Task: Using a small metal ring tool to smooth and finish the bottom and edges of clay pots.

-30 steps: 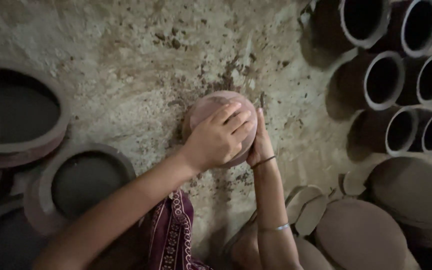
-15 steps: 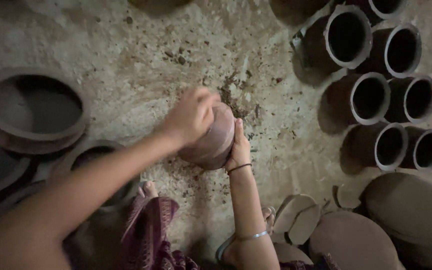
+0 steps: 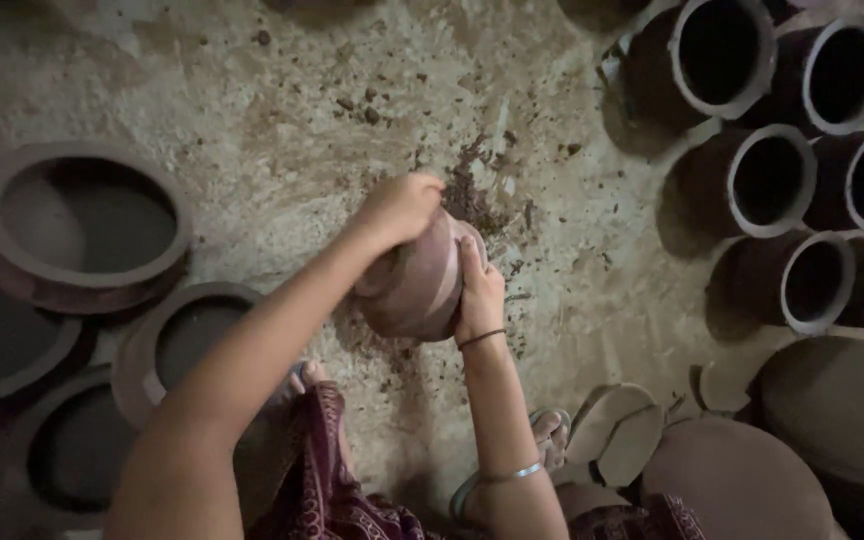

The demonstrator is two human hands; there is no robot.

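Kneeling over floor, working one clay pot near the middle of it.

Pot tilted, rounded body showing, smooth and reddish-brown, looking fully formed. Mouth not in view, so cannot tell which way it is facing.

Left hand curling over the upper side of pot, fingers closed down against the clay, gripping or pressing it. Right hand lying flat and open against the right wall of pot, fingers pointing up, steadying it. Thin dark band and a metal bangle sitting on that arm.

Loose clay crumbs scattering across floor just beyond pot, toward the far edge; more crumbs lying beneath it.

Judging progress: shaping of this pot appearing done, surface already even; handling now looking like finishing or turning. Cannot tell whether base or rim needs more work.

Standing toward the right edge: cluster of dark, deep pots, mouths open, apparently done. Lying toward the near right corner: flat round lids and smaller clay discs. Resting along the left edge: wide shallow bowls, several, partly overlapping. Patterned maroon cloth draping at the near edge, between the arms.
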